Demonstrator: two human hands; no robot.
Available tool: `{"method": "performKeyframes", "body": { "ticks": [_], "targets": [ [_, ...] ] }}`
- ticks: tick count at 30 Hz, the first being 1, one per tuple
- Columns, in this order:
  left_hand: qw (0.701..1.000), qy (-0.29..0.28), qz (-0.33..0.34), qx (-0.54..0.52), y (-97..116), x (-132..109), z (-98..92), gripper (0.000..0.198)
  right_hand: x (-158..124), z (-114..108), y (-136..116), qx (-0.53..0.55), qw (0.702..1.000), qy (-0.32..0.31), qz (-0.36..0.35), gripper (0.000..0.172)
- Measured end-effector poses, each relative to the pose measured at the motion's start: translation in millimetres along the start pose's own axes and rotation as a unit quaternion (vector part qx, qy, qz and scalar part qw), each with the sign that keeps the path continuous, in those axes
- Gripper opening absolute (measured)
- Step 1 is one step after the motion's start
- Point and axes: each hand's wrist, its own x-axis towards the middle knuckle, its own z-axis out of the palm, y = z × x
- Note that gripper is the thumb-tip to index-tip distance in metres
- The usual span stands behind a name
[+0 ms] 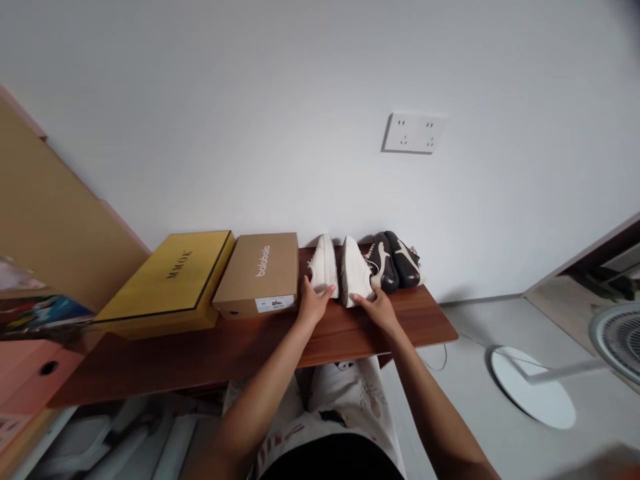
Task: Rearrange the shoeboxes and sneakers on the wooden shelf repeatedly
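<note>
Two white sneakers lie on their sides on the brown wooden shelf (345,333), a narrow gap between them. My left hand (314,303) is closed round the heel end of the left white sneaker (325,263). Round the near end of the right white sneaker (354,263), my right hand (379,308) is closed, thumb on its side. Touching or nearly touching that sneaker on the right is a pair of dark brown shoes (403,267) with cream markings. A brown balabala shoebox (250,267) stands just left of my left hand.
Left of the brown box lies a yellow MMOK box (165,277). A pink box (30,373) is at the far left. The white wall (300,120) with a socket plate (415,133) rises behind the shelf. A fan base (545,397) stands on the floor at right.
</note>
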Motion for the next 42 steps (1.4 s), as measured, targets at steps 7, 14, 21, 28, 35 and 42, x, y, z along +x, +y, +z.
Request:
{"method": "performKeyframes", "body": {
  "ticks": [7,14,21,28,35,42],
  "targets": [
    [0.998,-0.044,0.002,-0.052,-6.1,20.1,3.0,0.049,21.8,4.1,-14.4,0.121,0.987,-0.096,-0.038,0.061],
    [0.952,-0.072,0.132,0.267,35.4,18.5,-13.2,0.051,27.4,-25.6,-32.5,-0.115,0.978,-0.130,-0.113,0.050],
    [0.815,-0.125,0.233,0.517,56.9,6.4,-2.0,0.044,33.1,-16.5,-72.2,-0.384,0.889,-0.189,-0.161,0.038],
    [0.787,-0.127,0.235,0.556,49.8,6.7,9.9,0.041,47.0,6.1,-82.1,-0.431,0.860,-0.218,-0.165,0.044],
    [0.787,-0.130,0.223,0.560,45.1,10.5,8.6,0.041,51.4,16.6,-86.1,-0.427,0.862,-0.218,-0.167,0.044],
    [0.769,-0.119,0.220,0.589,47.8,10.4,9.3,0.036,58.4,27.2,-87.1,-0.459,0.835,-0.237,-0.187,0.050]
  ]
}}
